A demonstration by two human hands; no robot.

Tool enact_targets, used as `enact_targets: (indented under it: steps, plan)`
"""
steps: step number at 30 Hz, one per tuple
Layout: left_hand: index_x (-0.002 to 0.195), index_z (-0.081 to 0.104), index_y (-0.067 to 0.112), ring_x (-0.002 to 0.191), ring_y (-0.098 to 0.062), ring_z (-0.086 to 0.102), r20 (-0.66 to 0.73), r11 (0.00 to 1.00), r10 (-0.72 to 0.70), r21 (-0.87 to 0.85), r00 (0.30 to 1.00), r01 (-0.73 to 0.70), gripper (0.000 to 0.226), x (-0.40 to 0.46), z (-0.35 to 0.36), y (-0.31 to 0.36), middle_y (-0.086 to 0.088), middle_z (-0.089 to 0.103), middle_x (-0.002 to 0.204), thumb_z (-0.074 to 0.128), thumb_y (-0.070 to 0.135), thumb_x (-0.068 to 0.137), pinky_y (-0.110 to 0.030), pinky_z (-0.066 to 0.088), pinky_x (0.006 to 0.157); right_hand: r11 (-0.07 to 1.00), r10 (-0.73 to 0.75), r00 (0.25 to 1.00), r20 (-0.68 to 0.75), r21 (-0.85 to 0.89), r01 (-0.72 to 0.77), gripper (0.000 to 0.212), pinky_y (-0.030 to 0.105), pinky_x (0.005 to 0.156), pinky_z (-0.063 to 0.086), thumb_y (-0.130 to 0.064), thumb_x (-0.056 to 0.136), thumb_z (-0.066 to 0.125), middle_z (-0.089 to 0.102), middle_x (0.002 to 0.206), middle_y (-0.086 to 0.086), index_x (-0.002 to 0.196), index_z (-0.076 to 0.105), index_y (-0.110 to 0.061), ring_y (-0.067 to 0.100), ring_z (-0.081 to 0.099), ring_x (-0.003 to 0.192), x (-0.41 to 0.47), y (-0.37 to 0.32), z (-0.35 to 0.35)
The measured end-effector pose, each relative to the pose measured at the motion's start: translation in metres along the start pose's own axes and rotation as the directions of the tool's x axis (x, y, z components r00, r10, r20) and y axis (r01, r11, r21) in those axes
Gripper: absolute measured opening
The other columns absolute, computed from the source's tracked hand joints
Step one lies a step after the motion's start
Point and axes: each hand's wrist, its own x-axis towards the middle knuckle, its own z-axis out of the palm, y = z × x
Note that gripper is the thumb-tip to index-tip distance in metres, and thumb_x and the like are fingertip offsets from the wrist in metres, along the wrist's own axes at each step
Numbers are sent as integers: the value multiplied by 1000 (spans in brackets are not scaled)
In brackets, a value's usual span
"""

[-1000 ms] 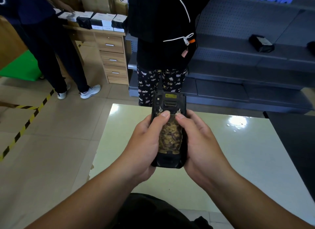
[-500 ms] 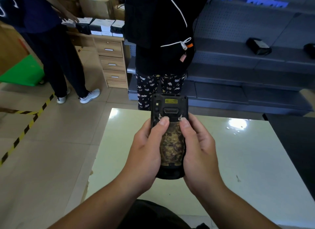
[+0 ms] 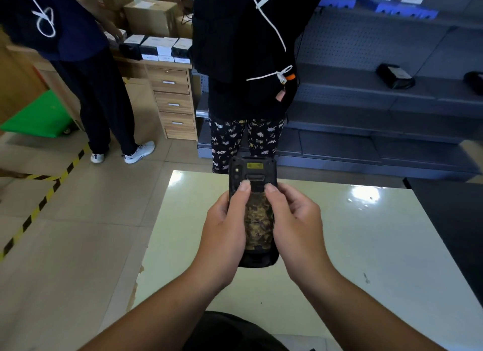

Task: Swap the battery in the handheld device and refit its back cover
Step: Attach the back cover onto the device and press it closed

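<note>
Above the table (image 3: 339,246), the device (image 3: 253,173) was held upright, back side up, between both hands. The left hand (image 3: 224,228) was wrapped round its nine o'clock edge and the right hand (image 3: 298,225) round its three o'clock edge, both thumbs pressed at the top of the camouflage cover (image 3: 257,220). Beyond, at twelve o'clock, a person (image 3: 243,63) was seen before grey shelves (image 3: 366,102).

The handheld device (image 3: 252,173) is black, with a small yellow label near its top, and its back cover (image 3: 257,220) carries a brown and tan camouflage pattern. The table (image 3: 366,246) is a glossy pale cream. The floor (image 3: 78,233) is beige tile crossed by yellow-and-black striped tape (image 3: 44,201). The shelving (image 3: 379,110) is dark grey, the drawer unit (image 3: 173,102) light wood grain, and a cart (image 3: 39,115) bright green.
</note>
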Motion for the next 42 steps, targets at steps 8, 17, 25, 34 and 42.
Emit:
enact_targets:
  steps: [8, 17, 25, 34, 42]
  plan:
    - [99, 65, 39, 78, -6, 74, -85, 944, 243, 252, 966, -215, 34, 11, 1, -13, 14, 77, 89, 45, 64, 89, -23, 55, 62, 997, 51, 988, -143, -43, -58, 29, 31, 51, 47, -29, 86, 50, 63, 57, 1, 71, 69, -14, 11, 54, 53, 8, 12, 24]
    - [99, 61, 40, 80, 4, 69, -115, 951, 218, 250, 969, -184, 28, 14, -4, -22, 24, 73, 90, 45, 59, 89, -8, 50, 51, 942, 317, 934, -167, 167, -290, 33, 38, 62, 46, -30, 80, 47, 55, 71, 6, 83, 59, 1, 21, 53, 68, 6, 18, 28]
    - [90, 62, 35, 69, 6, 64, -95, 963, 141, 246, 985, -114, 25, 21, -6, -26, 24, 70, 79, 39, 46, 86, -11, 45, 48, 968, 245, 959, -145, 88, -234, 33, 24, 53, 52, -22, 97, 45, 68, 66, -9, 84, 76, -26, 4, 63, 62, -4, 25, 26]
    - [85, 59, 56, 73, 14, 62, -89, 978, 87, 196, 992, -68, 28, 22, -5, -26, 33, 68, 82, 37, 40, 89, -8, 46, 44, 963, 263, 957, -118, 84, -255, 34, 19, 52, 53, -17, 102, 48, 72, 69, -10, 86, 78, -26, 1, 66, 62, 0, 26, 28]
    - [114, 66, 65, 99, -4, 74, -78, 996, -65, 63, 995, 70, 36, 34, -17, -28, 16, 80, 105, 31, 66, 103, -31, 56, 87, 661, 64, 952, 298, -728, 184, 81, 33, 101, 49, -58, 92, 58, 40, 139, -7, 161, 16, -49, 15, 48, 130, 20, 17, 19]
